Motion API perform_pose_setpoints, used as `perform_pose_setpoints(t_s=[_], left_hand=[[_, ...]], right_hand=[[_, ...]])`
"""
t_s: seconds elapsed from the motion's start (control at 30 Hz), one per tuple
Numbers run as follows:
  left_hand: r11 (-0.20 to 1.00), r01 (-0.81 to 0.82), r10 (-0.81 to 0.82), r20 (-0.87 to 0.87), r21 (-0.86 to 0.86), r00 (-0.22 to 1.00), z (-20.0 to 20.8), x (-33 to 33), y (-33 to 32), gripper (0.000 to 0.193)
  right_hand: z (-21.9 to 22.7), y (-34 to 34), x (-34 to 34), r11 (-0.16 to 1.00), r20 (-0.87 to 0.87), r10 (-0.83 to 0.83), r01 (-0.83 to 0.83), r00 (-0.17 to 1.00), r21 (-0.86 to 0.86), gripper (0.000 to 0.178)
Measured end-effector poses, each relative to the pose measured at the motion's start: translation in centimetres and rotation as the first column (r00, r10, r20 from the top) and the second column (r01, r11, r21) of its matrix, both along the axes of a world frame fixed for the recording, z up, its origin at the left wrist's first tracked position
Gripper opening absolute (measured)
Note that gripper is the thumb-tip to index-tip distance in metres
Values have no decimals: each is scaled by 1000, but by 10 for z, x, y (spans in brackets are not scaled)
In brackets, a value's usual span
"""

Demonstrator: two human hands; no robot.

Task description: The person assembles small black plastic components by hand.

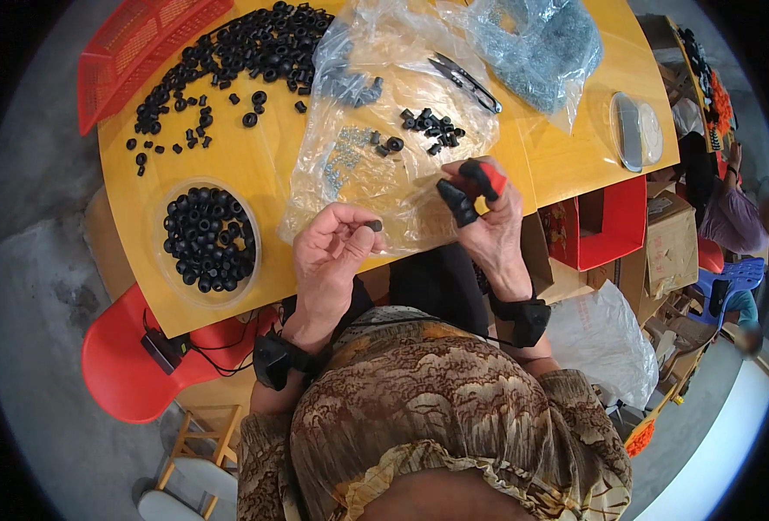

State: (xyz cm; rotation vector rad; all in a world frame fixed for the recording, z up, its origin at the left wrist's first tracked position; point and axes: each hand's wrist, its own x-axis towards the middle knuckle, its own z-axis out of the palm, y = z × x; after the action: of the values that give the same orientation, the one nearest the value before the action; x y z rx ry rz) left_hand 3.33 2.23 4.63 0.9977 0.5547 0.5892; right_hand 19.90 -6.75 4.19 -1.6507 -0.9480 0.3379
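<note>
Here, the left hand (337, 247) pinches a small black rubber grommet (374, 226) between thumb and fingertip, at 6 o'clock of the clear plastic sheet (376, 165) on the yellow desk (254, 165). The right hand (489, 217), at 3 o'clock of the left, grips a red-and-black tool (476, 187). A clear round container (208, 243) of black grommets sits at 9 o'clock of the left hand. Small snips (467, 81) lie at 12 o'clock.

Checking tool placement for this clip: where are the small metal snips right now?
In the head view, the snips lie on the clear plastic bag, toward the table's far right, just beyond the small cluster of black parts, untouched by either hand.
</note>
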Motion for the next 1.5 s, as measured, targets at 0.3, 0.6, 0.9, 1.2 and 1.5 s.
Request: perform_pose_setpoints(t_s=[0.3, 0.6, 0.9, 1.2, 1.5], left_hand=[[997, 51, -46, -89, 51, 995, -1, -11, 1, 11], [989, 54, -44, 79, -135, 996, 0, -9, 4, 12], [982, 7, 15, 116, -191, 993, -6, -9, 6, 10], [990, 63, -39, -189, 124, 981, -4, 7, 14, 7], [974, 34, 18, -225, 226, 974, -7, 2, 8, 10]], right_hand=[[-1, 4, -5, 974, 277, -14, 76, 961, -216, 19], [-5, 16, -9, 963, 468, 11, 116, 884, -243, 28], [-10, 12, -3, 977, 410, -8, 93, 912, -190, 18], [-3, 19, 4, 966, 287, -50, 119, 957, -229, 18], [8, 40, -17, 967, 501, 216, -113, 838, -227, 34]])
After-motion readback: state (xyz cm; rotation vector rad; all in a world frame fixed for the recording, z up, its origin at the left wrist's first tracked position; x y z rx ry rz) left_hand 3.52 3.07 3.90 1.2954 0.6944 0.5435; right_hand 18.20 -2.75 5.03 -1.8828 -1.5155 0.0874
